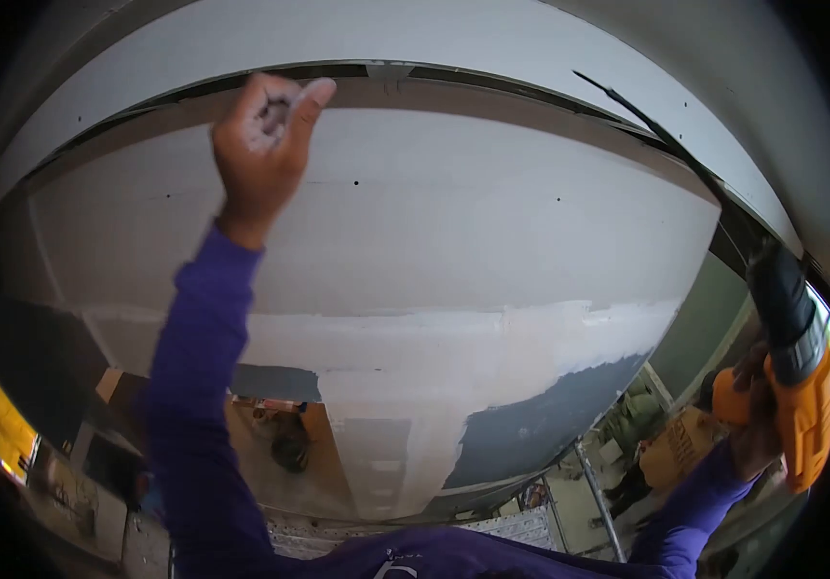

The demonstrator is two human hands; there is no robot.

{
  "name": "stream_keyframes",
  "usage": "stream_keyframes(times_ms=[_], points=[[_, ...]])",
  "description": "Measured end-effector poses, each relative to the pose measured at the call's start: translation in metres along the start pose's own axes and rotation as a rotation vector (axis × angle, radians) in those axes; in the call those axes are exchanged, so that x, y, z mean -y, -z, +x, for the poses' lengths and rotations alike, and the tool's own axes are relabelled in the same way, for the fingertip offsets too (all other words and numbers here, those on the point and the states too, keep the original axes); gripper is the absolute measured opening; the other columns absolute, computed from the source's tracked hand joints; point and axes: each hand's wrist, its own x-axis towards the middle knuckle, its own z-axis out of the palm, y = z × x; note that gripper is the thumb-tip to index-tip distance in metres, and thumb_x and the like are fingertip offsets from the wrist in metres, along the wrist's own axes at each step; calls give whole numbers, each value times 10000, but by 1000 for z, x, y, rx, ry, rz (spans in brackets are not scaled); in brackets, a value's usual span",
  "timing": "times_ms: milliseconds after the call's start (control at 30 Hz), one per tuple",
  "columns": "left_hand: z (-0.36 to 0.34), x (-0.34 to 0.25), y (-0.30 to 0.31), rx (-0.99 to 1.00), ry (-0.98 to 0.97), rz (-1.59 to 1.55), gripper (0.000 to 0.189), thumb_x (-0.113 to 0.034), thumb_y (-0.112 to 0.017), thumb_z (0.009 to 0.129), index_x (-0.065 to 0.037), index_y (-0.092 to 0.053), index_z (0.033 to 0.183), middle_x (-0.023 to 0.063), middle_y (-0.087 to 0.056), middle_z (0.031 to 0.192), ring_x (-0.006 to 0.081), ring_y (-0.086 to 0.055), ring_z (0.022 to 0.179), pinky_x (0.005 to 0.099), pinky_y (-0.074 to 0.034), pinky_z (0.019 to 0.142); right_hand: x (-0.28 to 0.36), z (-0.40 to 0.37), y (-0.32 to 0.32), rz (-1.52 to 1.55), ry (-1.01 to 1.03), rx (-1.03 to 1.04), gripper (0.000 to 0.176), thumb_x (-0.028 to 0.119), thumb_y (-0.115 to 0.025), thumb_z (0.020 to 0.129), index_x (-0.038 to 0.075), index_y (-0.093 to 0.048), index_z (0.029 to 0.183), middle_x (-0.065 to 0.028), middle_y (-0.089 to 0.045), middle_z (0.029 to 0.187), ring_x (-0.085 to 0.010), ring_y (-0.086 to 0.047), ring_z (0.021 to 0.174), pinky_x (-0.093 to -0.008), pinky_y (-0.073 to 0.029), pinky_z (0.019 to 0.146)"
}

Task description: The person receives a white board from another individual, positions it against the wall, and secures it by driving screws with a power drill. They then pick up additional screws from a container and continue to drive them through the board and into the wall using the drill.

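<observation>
My left hand [265, 154] is raised near the top of a large pale drywall panel [434, 222]. Its fingers curl toward the palm, whitened with dust, and the thumb points up. Whatever they may enclose is hidden. Off to the right, my right hand [754, 415] is wrapped around an orange power drill [804, 415] with a black chuck. From the chuck a long, dark drill bit [675, 145] slants up and left, its tip over the white ceiling board [492, 39]. Small dark holes [356, 182] dot the panel.
A dark slot [473, 79] runs between panel and ceiling board. Grey unpainted patches [530, 425] show lower on the wall. A metal pole [600, 497] stands lower right, near a person in an orange-yellow top [677, 449] below. Perforated metal planking [511, 529] lies beneath me.
</observation>
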Motion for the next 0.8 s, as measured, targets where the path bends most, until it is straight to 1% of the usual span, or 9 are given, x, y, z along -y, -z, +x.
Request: stream_keyframes(times_ms=[100,200,233,333,400,433,533,633,800], points=[[-14,24,-30,-145,362,-463,317,-351,-690,896,-57,-572,902,-15,-505,782,92,-446,670,234,-440,659,50,17,-23,-117,32,28,327,52,-592,890,-9,-519,1203,-131,-594,923,-138,-571,710,-281,-467,671],[0,54,-45,-122,435,-906,349,-397,-619,938,-109,-456,828,-12,-390,782,120,-411,769,305,-404,788,101,39,-49,-253,9,132,311,45,-578,900,-26,-522,1198,-147,-608,931,-132,-580,686,-280,-474,661],[5,63,-53,-95,387,-993,408,-462,-588,938,-123,-399,811,-10,-339,770,155,-390,799,356,-375,859,115,44,-56,-281,-1,175,316,45,-573,899,-38,-521,1199,-155,-615,940,-136,-583,677,-283,-477,659],[17,73,-76,-219,245,-1207,368,-416,-589,950,-94,-471,817,-8,-419,762,134,-406,740,313,-421,802,170,58,-96,-399,47,237,337,43,-570,888,-72,-520,1201,-167,-631,953,-146,-584,657,-291,-481,649],[18,67,-81,-239,206,-1260,351,-383,-591,955,-85,-475,809,-3,-430,769,139,-409,753,316,-414,803,196,63,-122,-478,104,247,301,41,-582,875,-89,-557,1145,-171,-647,946,-148,-580,637,-283,-477,617],[19,65,-83,-253,185,-1282,344,-366,-591,958,-80,-477,806,-1,-436,773,141,-411,760,317,-410,804,205,65,-129,-514,135,246,259,40,-593,868,-95,-593,1090,-172,-659,937,-146,-578,623,-272,-473,588],[21,66,-93,-302,175,-1210,344,-344,-603,955,-73,-472,788,-1,-451,782,141,-412,772,316,-398,793,224,67,-148,-483,131,237,228,46,-606,865,-109,-627,1030,-194,-679,977,-147,-579,626,-274,-481,581],[22,63,-97,-329,163,-1298,328,-330,-611,952,-82,-476,787,-9,-449,779,132,-409,770,312,-391,790,240,66,-163,-475,49,229,217,45,-607,865,-108,-630,1018,-203,-683,1014,-149,-586,642,-280,-492,599],[21,63,-103,-344,127,-1427,301,-326,-621,947,-87,-485,824,-16,-448,778,122,-411,772,308,-391,799,249,71,-175,-514,54,289,182,40,-599,870,-95,-641,983,-205,-691,1016,-154,-597,654,-287,-507,613]])
